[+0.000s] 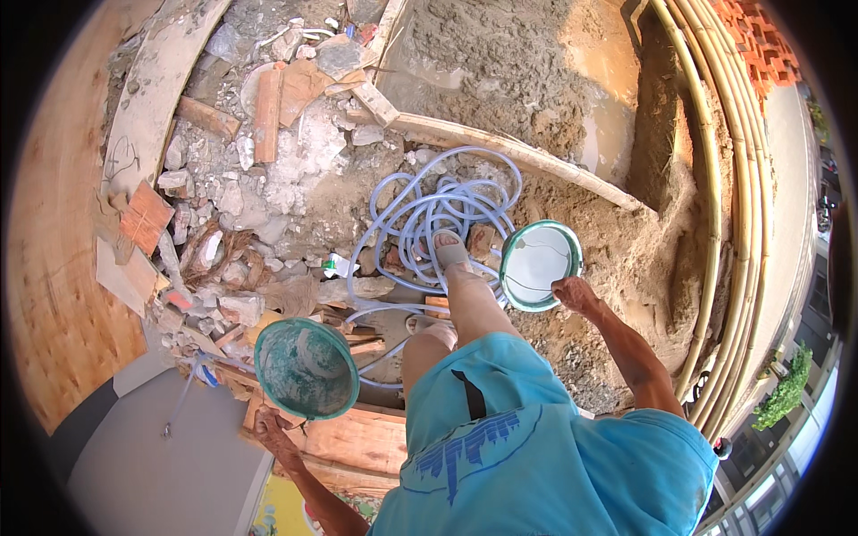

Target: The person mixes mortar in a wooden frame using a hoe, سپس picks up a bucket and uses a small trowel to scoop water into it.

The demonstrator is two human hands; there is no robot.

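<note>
My left hand (pixel 272 432) is closed at the near edge of a green bucket (pixel 307 368), tipped so its mouth faces up toward me. Grey dried residue coats its inside. Over on the right, my right hand (pixel 576 294) grips the rim of a second bucket (pixel 540 265), green-edged with a pale whitish inside. A thin dark line, like a wire handle, crosses that pale area; whether liquid fills it I cannot tell. Between the two buckets are my legs and sandalled feet, one sandal (pixel 449 247) resting among loops of clear bluish hose (pixel 420 210).
Broken bricks and rubble (pixel 241 201) lie left of the hose. A wooden board (pixel 527 156) edges a pit of wet grey sand (pixel 500 62) ahead. Bamboo poles (pixel 737 179) run along the right, with red bricks (pixel 758 45) beyond. Plywood (pixel 67 232) stands far left.
</note>
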